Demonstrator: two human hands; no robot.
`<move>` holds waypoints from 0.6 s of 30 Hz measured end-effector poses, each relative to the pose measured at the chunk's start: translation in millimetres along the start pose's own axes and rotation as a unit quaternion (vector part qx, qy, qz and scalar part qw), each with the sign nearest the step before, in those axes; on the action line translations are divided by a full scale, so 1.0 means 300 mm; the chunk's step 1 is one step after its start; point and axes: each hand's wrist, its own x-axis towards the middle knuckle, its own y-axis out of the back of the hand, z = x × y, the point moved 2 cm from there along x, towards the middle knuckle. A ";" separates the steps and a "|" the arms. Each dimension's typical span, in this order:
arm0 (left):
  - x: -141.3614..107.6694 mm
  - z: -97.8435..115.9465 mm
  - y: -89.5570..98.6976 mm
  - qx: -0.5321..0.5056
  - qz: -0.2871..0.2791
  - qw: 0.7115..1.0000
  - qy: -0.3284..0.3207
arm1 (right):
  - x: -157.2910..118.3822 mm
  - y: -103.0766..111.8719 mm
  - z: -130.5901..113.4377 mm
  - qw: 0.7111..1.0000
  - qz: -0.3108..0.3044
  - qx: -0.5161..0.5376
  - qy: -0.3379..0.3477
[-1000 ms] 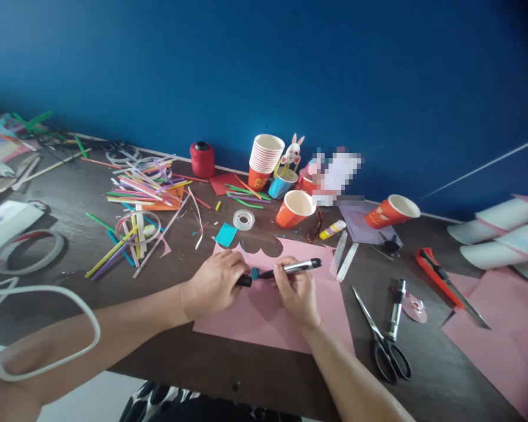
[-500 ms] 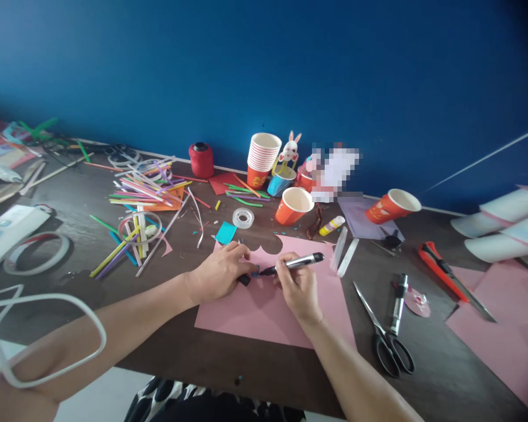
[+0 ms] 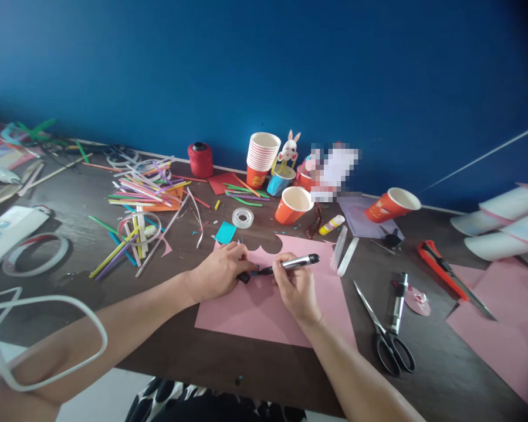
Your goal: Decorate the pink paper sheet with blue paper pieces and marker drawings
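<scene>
My right hand [image 3: 298, 290] grips a black-and-silver marker [image 3: 298, 262] like a pen, its dark tip pointing left. That tip meets or nearly meets a small dark-blue piece [image 3: 258, 270] lying on the pink paper [image 3: 246, 319]. My left hand [image 3: 220, 271] rests at the paper's left side, fingers curled, with a black marker cap [image 3: 243, 278] sticking out beneath them. One left fingertip presses at the small blue piece. Scalloped cutouts run along the paper's far edge. Just beyond my left hand lies a turquoise paper square [image 3: 226, 232].
Scissors [image 3: 381, 337], another marker [image 3: 399, 305] and an orange utility knife [image 3: 442, 269] lie to the right. Paper cups [image 3: 294, 205], a tape roll [image 3: 243, 218] and a glue stick [image 3: 332, 225] stand or lie behind. Colourful strips [image 3: 145, 190] and a white cable [image 3: 48, 299] are left.
The marker and my right hand have shifted very slightly to the left. My left hand stays in nearly the same place.
</scene>
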 end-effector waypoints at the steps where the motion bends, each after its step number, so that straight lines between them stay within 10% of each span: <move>1: 0.000 -0.001 -0.001 -0.003 0.001 1.000 0.000 | 0.000 0.000 -0.001 1.000 -0.001 -0.001 0.001; 18: 0.001 0.002 0.004 -0.011 -0.001 1.000 0.005 | 0.002 0.000 -0.014 1.000 -0.012 -0.017 0.017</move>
